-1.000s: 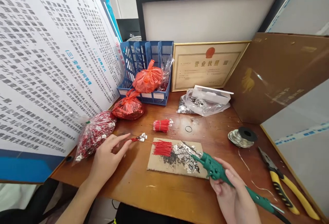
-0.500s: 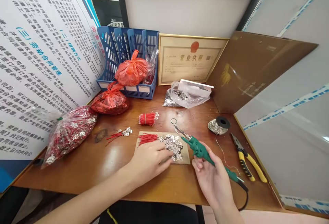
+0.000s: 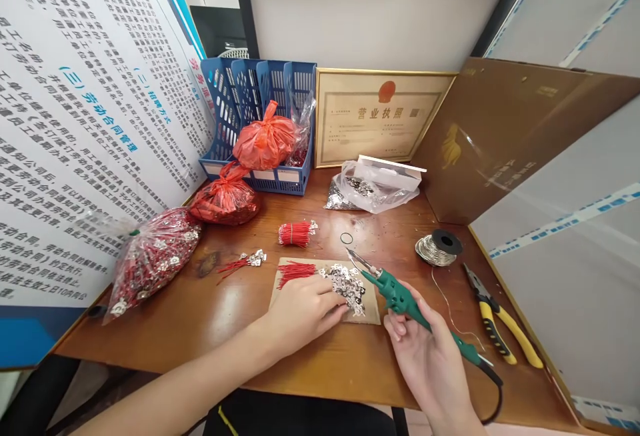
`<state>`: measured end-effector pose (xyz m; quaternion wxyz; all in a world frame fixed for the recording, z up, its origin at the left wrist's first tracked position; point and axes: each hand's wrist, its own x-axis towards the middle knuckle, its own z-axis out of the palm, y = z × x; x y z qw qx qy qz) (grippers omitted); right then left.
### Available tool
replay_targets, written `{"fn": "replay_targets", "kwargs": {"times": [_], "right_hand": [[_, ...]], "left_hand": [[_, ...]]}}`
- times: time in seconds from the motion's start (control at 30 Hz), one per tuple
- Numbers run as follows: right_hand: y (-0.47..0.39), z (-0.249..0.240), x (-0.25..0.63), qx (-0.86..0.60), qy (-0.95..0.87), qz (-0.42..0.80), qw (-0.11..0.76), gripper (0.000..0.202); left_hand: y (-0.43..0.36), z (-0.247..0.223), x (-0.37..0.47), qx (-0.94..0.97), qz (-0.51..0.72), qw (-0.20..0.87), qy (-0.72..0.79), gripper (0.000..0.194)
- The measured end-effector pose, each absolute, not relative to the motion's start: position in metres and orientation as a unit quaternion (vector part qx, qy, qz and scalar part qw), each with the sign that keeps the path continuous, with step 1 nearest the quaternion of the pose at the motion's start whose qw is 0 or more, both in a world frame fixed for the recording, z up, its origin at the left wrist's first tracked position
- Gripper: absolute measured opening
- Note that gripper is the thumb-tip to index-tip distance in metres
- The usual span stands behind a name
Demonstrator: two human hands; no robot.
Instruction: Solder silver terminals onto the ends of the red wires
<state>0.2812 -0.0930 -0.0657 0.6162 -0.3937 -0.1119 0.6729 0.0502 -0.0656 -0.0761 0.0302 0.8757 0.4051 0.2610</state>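
My right hand (image 3: pixel 425 349) is closed around a green soldering iron (image 3: pixel 405 303), its metal tip pointing up and left above the cardboard. A black cord runs from its rear end. My left hand (image 3: pixel 305 309) lies palm down over the cardboard sheet (image 3: pixel 367 318), fingers bent at the edge of a pile of small silver metal tabs (image 3: pixel 350 289). What its fingertips pinch, if anything, is hidden. Just behind that hand lies a bunch of red wires (image 3: pixel 296 272) on the cardboard. Loose red wires with tabs attached (image 3: pixel 245 261) rest on the table to the left.
A banded red wire bundle (image 3: pixel 296 233) and a rubber band (image 3: pixel 346 239) lie farther back. Solder wire spool (image 3: pixel 437 249) and yellow-black pliers (image 3: pixel 500 319) are at right. Filled bags (image 3: pixel 155 256) and a blue file rack (image 3: pixel 280 183) stand left; a framed certificate (image 3: pixel 385 119) stands behind.
The whole view has shifted slightly, so things appear farther right. Both hands keep nearly the same pose, the left at the tab pile and the right holding the soldering iron.
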Motion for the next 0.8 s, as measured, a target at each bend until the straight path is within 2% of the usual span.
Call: {"fn": "replay_targets", "kwargs": {"times": [0.17, 0.47, 0.8], "right_hand": [[-0.093, -0.064, 0.281, -0.398, -0.108, 0.674, 0.612, 0.036], [-0.093, -0.068, 0.282, -0.408, -0.126, 0.667, 0.611, 0.047], [-0.093, -0.064, 0.280, -0.419, -0.131, 0.658, 0.612, 0.049]], "left_hand": [[-0.062, -0.069, 0.046, 0.854, 0.281, 0.042, 0.435, 0.025], [-0.086, -0.056, 0.027, 0.762, 0.256, 0.146, 0.577, 0.016], [-0.089, -0.053, 0.021, 0.759, 0.196, 0.132, 0.607, 0.012]]}}
